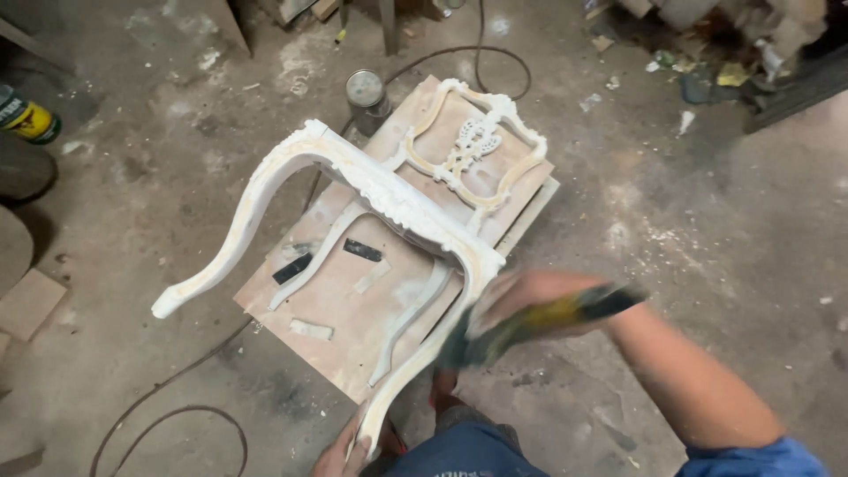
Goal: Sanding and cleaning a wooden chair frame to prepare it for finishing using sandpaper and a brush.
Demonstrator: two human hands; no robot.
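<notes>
Metal can (366,95), black cable (459,57), debris on concrete floor (724,212)

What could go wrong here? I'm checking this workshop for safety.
1. The right hand swings a blurred brush at the chair frame, which the left hand steadies by only one leg tip; the frame might slip.
2. A cable loops across the floor close by, a possible trip hazard.
3. The tin can stands beside the frame and could be knocked over.
</notes>
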